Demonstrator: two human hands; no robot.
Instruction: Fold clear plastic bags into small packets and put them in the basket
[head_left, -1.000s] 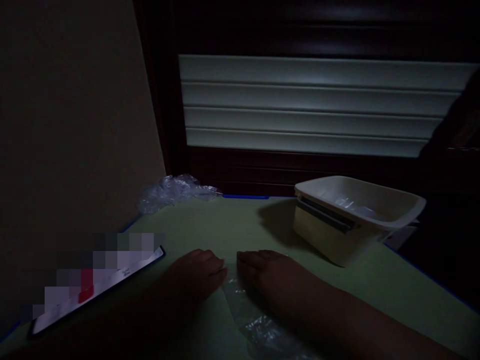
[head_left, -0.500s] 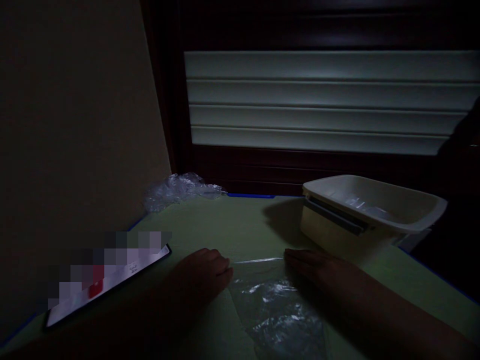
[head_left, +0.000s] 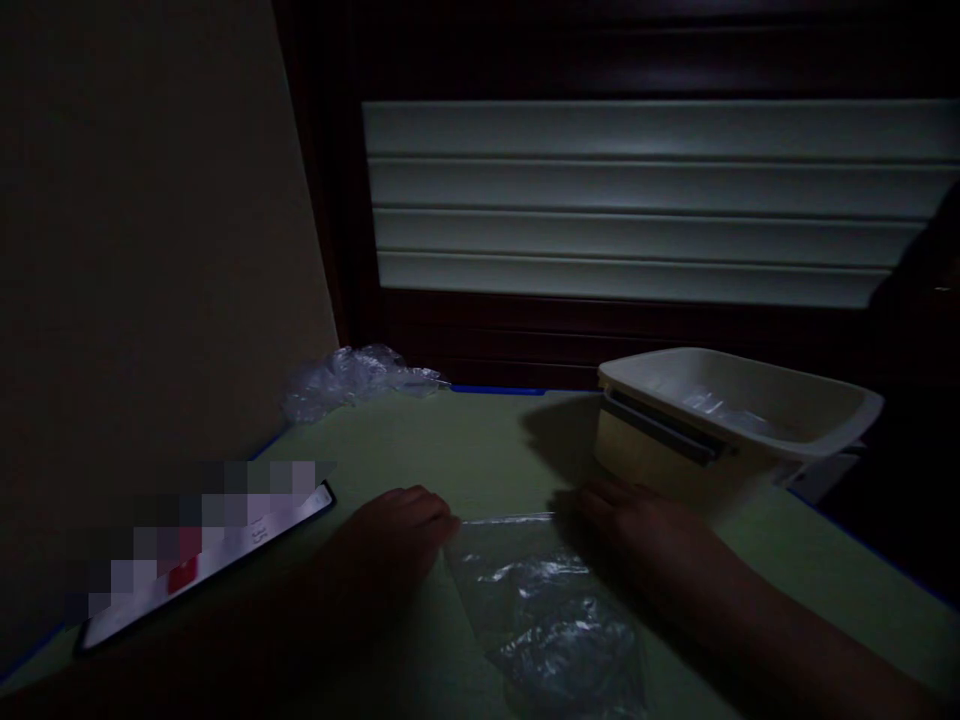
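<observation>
A clear plastic bag (head_left: pixel 547 600) lies on the green tabletop in front of me, its straight top edge facing away and its lower part crinkled. My left hand (head_left: pixel 405 525) is closed at the bag's top left corner, thumb and fingers together on the edge. Just beyond the top right corner, my right hand (head_left: pixel 622 515) hovers a little above the table, its shadow beside it. The right fingers look loosely stretched and slightly blurred, with nothing seen in them.
A cream plastic bin (head_left: pixel 675 450) with clear plastic inside stands at the right. Crumpled clear plastic (head_left: pixel 360 380) lies at the back left corner. A lit tablet-like screen (head_left: pixel 225 560), partly pixelated, is at the left by the wall. A slatted panel (head_left: pixel 622 200) rises behind the table.
My right hand has lifted slightly off the bag's top right corner, its fingers less flat than before. My left hand stays at the left corner. The view has shifted slightly.
</observation>
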